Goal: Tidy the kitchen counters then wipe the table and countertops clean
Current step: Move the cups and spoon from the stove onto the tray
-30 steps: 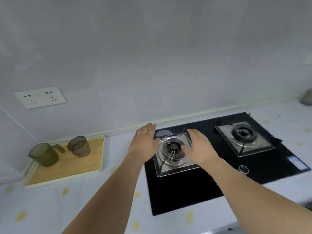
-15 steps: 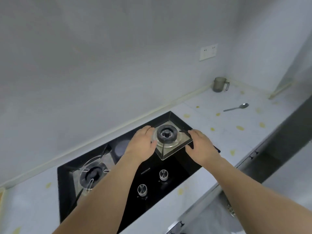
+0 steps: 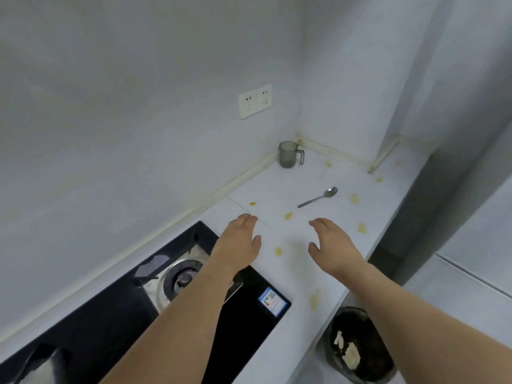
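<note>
Tidying step: left hand (image 3: 240,242) and right hand (image 3: 331,246) spread, empty over counter (image 3: 279,187); next, probably grab spoon (image 3: 318,197).

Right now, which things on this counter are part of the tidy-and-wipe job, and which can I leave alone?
Part of the job:
spoon, lying loose on the countertop
grey cup, upright in the corner
yellow spots on the countertop
left hand and right hand, both empty

Leave alone:
gas hob
wall socket
bin on the floor
</note>
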`<action>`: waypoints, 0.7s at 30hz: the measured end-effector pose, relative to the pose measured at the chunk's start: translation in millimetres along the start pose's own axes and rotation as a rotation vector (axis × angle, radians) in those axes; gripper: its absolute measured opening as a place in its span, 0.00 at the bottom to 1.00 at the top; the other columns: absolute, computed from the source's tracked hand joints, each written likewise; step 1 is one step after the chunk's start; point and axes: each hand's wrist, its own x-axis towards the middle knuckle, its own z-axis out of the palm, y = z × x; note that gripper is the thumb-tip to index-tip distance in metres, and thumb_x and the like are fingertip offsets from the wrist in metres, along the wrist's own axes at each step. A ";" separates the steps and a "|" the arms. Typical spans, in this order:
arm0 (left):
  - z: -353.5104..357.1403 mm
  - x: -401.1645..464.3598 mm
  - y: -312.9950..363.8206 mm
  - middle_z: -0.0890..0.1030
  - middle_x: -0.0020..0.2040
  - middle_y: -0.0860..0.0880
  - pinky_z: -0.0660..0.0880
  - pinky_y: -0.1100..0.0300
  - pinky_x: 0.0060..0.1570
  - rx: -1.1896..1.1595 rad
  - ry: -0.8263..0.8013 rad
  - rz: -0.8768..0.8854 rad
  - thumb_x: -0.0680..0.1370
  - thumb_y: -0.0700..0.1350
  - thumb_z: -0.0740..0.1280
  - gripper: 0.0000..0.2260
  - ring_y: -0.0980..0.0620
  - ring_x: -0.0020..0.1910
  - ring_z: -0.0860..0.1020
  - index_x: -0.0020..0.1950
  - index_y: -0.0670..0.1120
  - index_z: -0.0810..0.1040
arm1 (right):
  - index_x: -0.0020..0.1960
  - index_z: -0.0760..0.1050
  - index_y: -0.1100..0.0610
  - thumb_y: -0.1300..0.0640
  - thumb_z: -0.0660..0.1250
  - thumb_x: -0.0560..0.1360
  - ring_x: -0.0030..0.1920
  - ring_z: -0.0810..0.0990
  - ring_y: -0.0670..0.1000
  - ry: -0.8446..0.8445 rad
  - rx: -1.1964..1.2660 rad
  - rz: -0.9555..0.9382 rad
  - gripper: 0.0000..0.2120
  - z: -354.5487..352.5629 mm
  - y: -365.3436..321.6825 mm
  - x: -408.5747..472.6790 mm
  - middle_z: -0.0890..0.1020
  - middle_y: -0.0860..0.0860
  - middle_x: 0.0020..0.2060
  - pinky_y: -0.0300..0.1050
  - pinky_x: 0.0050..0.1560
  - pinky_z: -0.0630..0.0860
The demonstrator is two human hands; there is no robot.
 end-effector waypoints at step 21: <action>18.6 334.4 44.1 0.58 0.78 0.48 0.64 0.52 0.71 -0.060 0.005 -0.240 0.80 0.48 0.64 0.28 0.46 0.73 0.64 0.78 0.45 0.59 | 0.56 0.76 0.56 0.62 0.55 0.77 0.53 0.77 0.54 -0.184 -0.225 -0.156 0.13 -34.7 176.9 279.2 0.78 0.52 0.52 0.45 0.53 0.74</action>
